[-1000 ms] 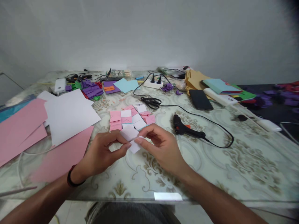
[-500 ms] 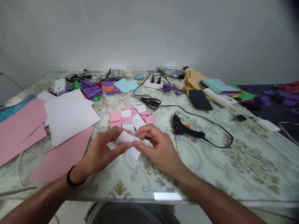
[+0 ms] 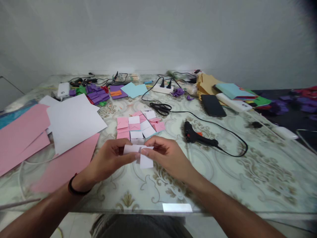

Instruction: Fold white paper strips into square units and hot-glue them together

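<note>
Between the thumbs and fingers of my left hand [image 3: 109, 160] and right hand [image 3: 172, 158], I pinch 1 small white paper [image 3: 147, 162] above the table [image 3: 188, 191]. Slanted 0.5 s ago, its flap now hangs straight, so the folding seems better aligned. Beyond lie pink and white folded pieces [image 3: 135, 126], then scissors [image 3: 160, 108].

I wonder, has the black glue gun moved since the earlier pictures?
No, the glue gun lies over the same part of the patterned table, its direction unchanged.
</note>
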The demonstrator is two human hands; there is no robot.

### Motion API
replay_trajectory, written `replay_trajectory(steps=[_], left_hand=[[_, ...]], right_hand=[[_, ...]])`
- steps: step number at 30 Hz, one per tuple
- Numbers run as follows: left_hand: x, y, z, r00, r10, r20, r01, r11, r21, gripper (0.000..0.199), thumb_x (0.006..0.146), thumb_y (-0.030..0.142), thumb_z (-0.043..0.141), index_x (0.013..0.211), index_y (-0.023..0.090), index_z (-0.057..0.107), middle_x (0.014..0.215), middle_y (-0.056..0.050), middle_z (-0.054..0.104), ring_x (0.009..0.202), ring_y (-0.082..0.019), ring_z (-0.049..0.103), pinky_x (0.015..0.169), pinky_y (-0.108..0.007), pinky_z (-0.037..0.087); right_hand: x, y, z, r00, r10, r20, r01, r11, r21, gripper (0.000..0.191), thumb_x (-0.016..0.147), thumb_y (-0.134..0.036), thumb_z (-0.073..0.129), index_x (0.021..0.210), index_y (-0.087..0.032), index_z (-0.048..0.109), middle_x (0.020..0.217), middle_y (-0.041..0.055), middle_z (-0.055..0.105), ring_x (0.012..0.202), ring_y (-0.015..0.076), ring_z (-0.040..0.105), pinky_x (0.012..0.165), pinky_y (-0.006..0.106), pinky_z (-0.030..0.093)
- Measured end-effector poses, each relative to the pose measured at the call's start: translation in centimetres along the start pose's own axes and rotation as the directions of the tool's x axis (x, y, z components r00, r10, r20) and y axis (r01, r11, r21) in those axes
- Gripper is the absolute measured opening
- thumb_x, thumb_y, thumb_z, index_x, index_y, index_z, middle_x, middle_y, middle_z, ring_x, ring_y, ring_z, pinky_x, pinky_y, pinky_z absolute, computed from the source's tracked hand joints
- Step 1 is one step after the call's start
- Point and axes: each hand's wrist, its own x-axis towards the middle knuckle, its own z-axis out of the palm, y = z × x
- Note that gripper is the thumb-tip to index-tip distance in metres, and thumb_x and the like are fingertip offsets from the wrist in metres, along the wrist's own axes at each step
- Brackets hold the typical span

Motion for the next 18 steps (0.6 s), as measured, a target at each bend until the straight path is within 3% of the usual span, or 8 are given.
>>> replay_trajectory(steps=[7, 11, 18], left_hand=[[-0.2, 0.9, 0.0, 0.989, -0.013, 0.147, -0.012, 0.986, 0.165, 0.045, 0.100, 0.048, 0.059, 0.075, 0.013, 0.069, 0.062, 0.004, 0.044, 0.058, -0.009, 0.033, 0.052, -0.023, 0.026], [-0.3, 1.4, 0.0, 0.988, 0.026, 0.154, -0.059, 0.975, 0.214, 0.051, 0.104, 0.049, 0.050, 0.069, 0.013, 0.061, 0.063, 0.004, 0.041, 0.058, -0.009, 0.032, 0.052, -0.024, 0.025], [-0.3, 1.2, 0.1, 0.975, -0.005, 0.220, -0.043, 0.977, 0.211, 0.047, 0.105, 0.047, 0.049, 0.085, 0.012, 0.072, 0.072, -0.001, 0.059, 0.062, -0.010, 0.042, 0.056, -0.024, 0.030]], right_hand=[[0.0, -0.2, -0.2, 1.000, -0.012, -0.007, 0.012, 0.999, -0.039, 0.033, 0.080, -0.047, 0.083, 0.078, -0.019, 0.066, 0.070, -0.0019, 0.060, 0.065, 0.0131, 0.051, 0.061, 0.028, 0.038], [-0.1, -0.2, -0.2, 1.000, -0.017, -0.020, 0.016, 0.999, -0.036, 0.035, 0.081, -0.047, 0.083, 0.073, -0.019, 0.062, 0.068, -0.0026, 0.058, 0.063, 0.0121, 0.048, 0.058, 0.027, 0.035], [-0.2, 0.0, 0.1, 0.997, -0.045, -0.068, 0.035, 0.990, -0.135, 0.035, 0.084, -0.047, 0.078, 0.072, -0.020, 0.060, 0.065, -0.0028, 0.055, 0.062, 0.0137, 0.049, 0.059, 0.029, 0.034]])
